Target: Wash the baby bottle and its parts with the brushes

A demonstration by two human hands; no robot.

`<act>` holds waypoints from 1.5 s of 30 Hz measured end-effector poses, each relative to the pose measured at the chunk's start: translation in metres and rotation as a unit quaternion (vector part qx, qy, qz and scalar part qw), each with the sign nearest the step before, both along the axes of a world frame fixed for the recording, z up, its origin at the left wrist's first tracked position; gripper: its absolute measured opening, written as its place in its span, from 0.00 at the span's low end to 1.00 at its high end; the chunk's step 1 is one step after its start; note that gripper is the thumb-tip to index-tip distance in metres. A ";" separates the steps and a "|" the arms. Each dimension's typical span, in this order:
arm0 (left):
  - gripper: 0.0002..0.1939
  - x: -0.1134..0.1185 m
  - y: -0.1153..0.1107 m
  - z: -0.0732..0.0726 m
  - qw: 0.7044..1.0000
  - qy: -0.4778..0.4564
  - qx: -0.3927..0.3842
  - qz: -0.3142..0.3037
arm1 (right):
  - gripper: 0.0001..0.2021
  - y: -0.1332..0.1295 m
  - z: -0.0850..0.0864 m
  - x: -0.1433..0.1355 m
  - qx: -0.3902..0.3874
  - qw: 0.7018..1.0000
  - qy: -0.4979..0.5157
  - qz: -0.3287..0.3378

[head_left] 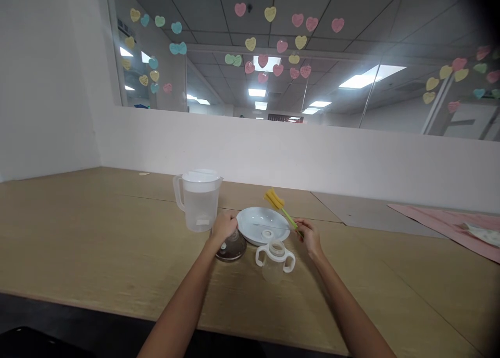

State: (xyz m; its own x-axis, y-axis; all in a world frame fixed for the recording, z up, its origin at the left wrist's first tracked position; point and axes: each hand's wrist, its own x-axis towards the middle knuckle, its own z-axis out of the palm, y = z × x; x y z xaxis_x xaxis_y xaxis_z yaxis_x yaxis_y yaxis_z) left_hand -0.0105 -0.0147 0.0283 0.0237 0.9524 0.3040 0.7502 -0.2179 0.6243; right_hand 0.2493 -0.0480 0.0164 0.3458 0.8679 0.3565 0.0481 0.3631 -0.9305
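My right hand (pixel 308 237) is closed round the green handle of a bottle brush (pixel 274 198), its yellow sponge head tilted up to the left over the far rim of a white dish (pixel 245 233). My left hand (pixel 225 226) is closed on the top of a low, wide-based see-through vessel (pixel 230 250) with a dark brown bottom; my fingers hide its upper part. A clear baby bottle (pixel 273 270) with two white side handles stands upright and uncapped in front of the dish. A small white ring (pixel 267 234) lies in the dish.
A lidded clear pitcher (pixel 201 202) holding clear liquid stands behind my left hand. At the right, a pink cloth (pixel 441 225) and a grey sheet (pixel 363 216) lie on the wooden table (pixel 97 243). A white wall (pixel 273 150) with a window rises behind.
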 end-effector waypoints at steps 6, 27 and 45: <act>0.10 -0.004 -0.002 -0.005 0.992 0.120 -0.023 -0.045 | 0.11 -0.001 0.001 0.000 -0.010 0.997 0.060 0.044; 0.13 0.029 -0.030 0.001 0.966 0.196 0.165 -0.006 | 0.16 0.014 -0.008 0.006 0.043 0.981 0.177 -0.071; 0.12 0.039 -0.032 -0.004 0.965 0.142 0.177 -0.135 | 0.16 0.007 -0.009 -0.008 0.009 0.995 0.087 0.042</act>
